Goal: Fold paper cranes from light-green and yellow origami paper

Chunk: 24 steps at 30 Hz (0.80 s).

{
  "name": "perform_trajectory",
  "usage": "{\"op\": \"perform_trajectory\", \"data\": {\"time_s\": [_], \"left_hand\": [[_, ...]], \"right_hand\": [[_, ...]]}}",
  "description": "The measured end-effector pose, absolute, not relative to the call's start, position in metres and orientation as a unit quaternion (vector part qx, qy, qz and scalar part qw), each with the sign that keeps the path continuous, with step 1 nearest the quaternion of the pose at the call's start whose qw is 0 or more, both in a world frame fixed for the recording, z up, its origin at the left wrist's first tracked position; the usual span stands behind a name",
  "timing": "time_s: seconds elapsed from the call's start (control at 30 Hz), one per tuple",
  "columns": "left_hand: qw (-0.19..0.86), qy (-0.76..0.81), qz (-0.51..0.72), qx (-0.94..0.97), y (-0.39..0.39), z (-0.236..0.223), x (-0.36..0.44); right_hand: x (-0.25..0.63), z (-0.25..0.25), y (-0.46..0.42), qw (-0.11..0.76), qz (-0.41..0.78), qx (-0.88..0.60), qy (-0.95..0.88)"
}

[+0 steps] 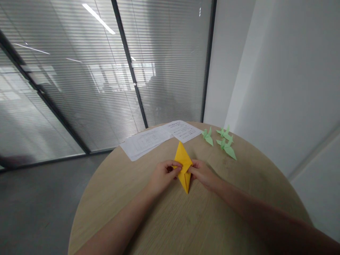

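Note:
A yellow folded origami paper (182, 154), shaped like a long diamond, is held just above the round table between both hands. A slit runs down its lower half, and its lower tip points toward me. My left hand (164, 174) pinches the left edge, thumb on top and fingers partly behind the paper. On the other side, my right hand (204, 173) grips the right edge near the middle; some of its fingertips are hidden by the paper.
Several light green paper cranes (225, 146) stand at the back right of the wooden table (111, 198). Printed white sheets (148, 140) overlap along the far edge. Beyond are a glass partition with blinds (170, 71) and a white wall (297, 78) at right.

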<state>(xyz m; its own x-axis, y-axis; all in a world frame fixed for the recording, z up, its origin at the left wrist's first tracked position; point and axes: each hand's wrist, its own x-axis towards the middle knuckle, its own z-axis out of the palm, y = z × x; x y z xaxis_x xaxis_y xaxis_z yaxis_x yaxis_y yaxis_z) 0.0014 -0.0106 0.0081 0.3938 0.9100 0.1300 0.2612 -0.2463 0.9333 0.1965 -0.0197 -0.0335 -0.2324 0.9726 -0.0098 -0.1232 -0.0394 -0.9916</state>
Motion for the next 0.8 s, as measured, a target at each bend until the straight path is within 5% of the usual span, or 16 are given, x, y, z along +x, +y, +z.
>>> {"op": "perform_trajectory", "data": {"time_s": [0.33,0.8], "left_hand": [[0.408,0.43,0.404,0.696,-0.0121,0.0064,0.0034],[0.538,0.439,0.368,0.618,-0.0078,0.0034,0.0033]], "right_hand": [[0.2006,-0.0348,-0.0188,0.466,0.634,-0.375,-0.49],[0.1965,-0.0384,-0.0211,0.451,0.568,-0.422,-0.544]]}}
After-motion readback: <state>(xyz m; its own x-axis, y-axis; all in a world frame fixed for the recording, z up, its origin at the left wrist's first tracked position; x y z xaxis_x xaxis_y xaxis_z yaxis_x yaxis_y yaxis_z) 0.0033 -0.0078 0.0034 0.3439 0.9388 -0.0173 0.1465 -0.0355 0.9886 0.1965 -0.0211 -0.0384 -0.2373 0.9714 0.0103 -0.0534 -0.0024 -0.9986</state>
